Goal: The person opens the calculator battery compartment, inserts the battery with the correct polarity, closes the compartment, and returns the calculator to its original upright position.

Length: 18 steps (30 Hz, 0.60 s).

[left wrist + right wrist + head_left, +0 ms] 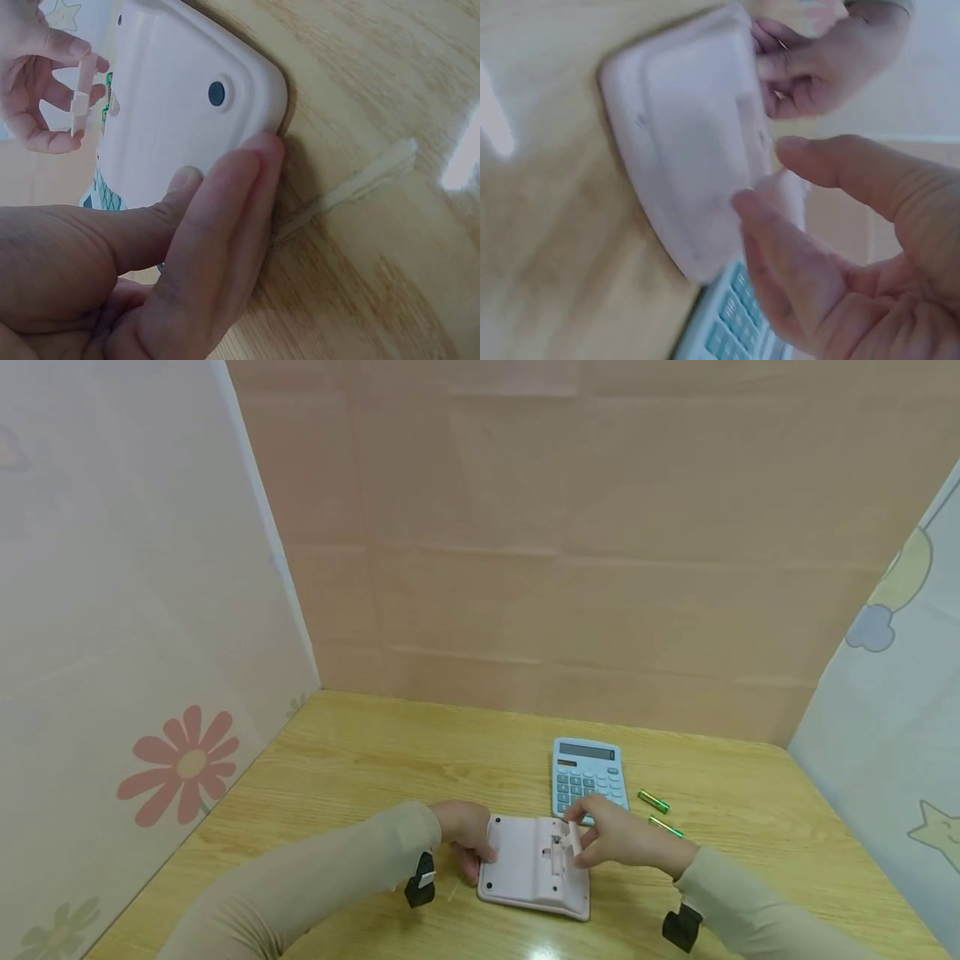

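A pale pink calculator (517, 856) lies back side up on the table, its battery compartment (557, 857) uncovered. My left hand (468, 833) holds its left edge, with the thumb on the back face and the fingers along the side, as the left wrist view shows. Over the compartment, my right hand (618, 835) pinches a small pink battery cover (84, 94) between thumb and fingertips, raised off the calculator. The right wrist view is blurred, and the cover (781, 191) is partly hidden there by the fingers.
A blue calculator (588, 764) lies face up just behind the pink one. Two green batteries (654, 802) lie to its right on the wooden table (420, 752). A clear strip (352, 187) lies by my left hand. Draped walls stand at the back and sides.
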Available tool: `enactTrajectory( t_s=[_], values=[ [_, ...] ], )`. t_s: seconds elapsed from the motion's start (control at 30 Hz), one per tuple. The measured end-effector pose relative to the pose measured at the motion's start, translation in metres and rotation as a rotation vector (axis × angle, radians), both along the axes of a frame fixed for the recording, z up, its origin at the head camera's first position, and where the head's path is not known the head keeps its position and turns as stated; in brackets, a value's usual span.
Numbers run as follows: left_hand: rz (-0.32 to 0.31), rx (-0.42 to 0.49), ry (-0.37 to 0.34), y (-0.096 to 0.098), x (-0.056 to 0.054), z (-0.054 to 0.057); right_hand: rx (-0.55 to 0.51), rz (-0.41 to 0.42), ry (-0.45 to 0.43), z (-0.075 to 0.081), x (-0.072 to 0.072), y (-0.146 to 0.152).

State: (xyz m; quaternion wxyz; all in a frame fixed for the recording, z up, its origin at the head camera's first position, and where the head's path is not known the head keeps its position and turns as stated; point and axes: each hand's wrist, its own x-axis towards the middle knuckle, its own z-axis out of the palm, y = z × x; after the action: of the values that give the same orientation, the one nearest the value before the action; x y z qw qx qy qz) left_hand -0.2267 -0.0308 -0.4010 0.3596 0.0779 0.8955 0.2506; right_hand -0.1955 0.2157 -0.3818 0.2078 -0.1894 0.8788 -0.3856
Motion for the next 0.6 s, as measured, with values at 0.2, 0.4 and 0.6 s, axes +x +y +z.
enactTrajectory(
  t_s=[0.2, 0.4, 0.6],
  values=[
    [-0.007, -0.007, 0.007, -0.001, -0.001, -0.001, 0.064, 0.057, 0.023, 0.008, -0.010, 0.021],
    [-0.024, -0.008, 0.003, -0.001, -0.002, 0.001, 0.188, 0.031, 0.013, 0.009, -0.013, 0.038],
    [-0.018, -0.006, -0.004, -0.001, 0.000, 0.001, 0.287, -0.071, -0.075, 0.006, -0.012, 0.047]
  ],
)
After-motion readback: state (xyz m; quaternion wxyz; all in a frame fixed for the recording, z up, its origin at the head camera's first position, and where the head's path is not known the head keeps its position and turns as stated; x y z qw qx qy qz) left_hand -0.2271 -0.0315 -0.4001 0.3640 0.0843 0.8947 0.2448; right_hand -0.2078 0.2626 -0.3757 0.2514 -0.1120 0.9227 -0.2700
